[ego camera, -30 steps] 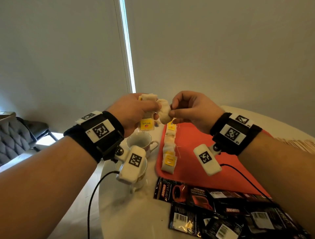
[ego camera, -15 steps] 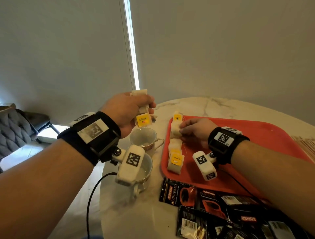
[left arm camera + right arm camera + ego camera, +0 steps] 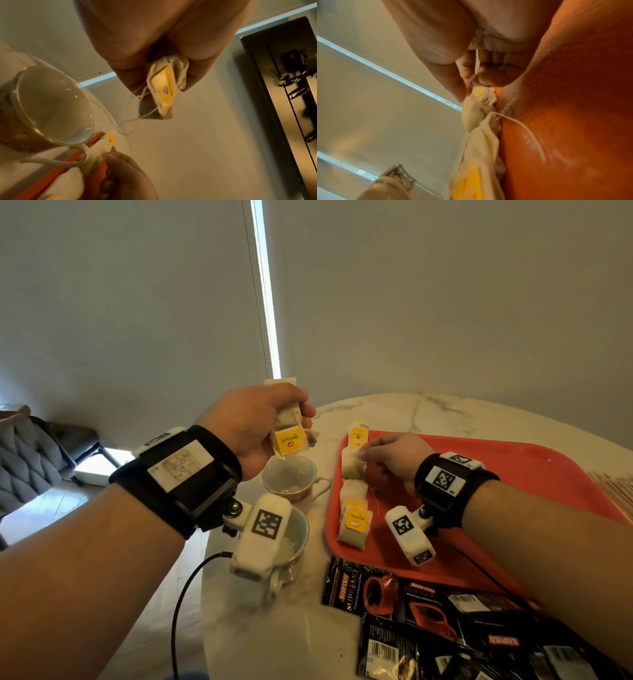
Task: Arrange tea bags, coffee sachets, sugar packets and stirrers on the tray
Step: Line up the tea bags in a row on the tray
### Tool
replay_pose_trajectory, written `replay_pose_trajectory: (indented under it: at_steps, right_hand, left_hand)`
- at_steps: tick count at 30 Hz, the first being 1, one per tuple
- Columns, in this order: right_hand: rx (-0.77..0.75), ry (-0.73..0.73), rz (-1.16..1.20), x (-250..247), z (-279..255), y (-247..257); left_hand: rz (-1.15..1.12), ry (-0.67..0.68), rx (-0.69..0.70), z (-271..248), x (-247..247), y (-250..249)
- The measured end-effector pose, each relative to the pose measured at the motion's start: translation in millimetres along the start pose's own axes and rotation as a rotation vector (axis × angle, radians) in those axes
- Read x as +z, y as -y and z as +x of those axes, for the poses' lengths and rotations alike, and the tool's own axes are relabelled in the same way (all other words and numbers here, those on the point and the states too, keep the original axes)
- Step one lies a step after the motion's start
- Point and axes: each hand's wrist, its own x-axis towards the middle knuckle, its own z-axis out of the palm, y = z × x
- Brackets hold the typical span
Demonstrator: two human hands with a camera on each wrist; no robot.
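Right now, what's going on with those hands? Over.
Left hand holds tea bags above cups. Right hand pinches a bag on the tray. Coffee sachets off the tray.

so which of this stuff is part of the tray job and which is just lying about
Job: red tray; tea bags on it; tea bags in left hand; coffee sachets; stirrers.
Lying about: two teacups, grey chair.
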Motion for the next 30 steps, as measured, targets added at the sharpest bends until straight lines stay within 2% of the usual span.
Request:
replay_pose_trajectory:
  at_steps: [4,6,10,13,15,17,19,23,30]
  right_hand:
    - [0.045,0.077,-0.075,-1.3,-5.7,6.8]
    - [0.02,0.089,-0.041,-4.7,-12.1,13.7]
    - [-0.21,0.081,0.139,-17.5,-45.8,41.5]
    - [-0.36,0.184,0.221,-22.3,-89.7,65.4]
    - [-0.318,0.333,0.218,-22.5,-117.9,76.0]
    - [-0.299,0.415,0.148,-18.7,-139.6,79.8]
    - [-0.341,0.376,0.115,-14.1,-152.6,80.1]
    - [-0.353,0.276,0.213,-15.2,-161.2,84.2]
    - [-0.223,0.416,0.361,-3.2,-168.1,78.7]
  left_hand:
    - [-0.085,-0.007,-0.049,-6.7,2.6,-0.3]
    - [-0.142,0.001,-0.071,-12.4,5.5,0.4]
    - [-0.299,0.006,-0.086,-27.4,12.9,3.8]
    - [-0.469,-0.032,-0.088,-36.8,18.2,5.3]
    - [-0.551,-0.058,-0.052,-43.0,23.5,6.4]
    - [-0.567,-0.064,-0.004,-50.1,29.7,9.7]
    - [-0.545,-0.067,0.02,-58.0,36.3,14.5]
    - [-0.598,-0.1,0.042,-69.4,43.6,23.6]
    - [-0.701,-0.144,0.004,-69.8,49.2,24.4]
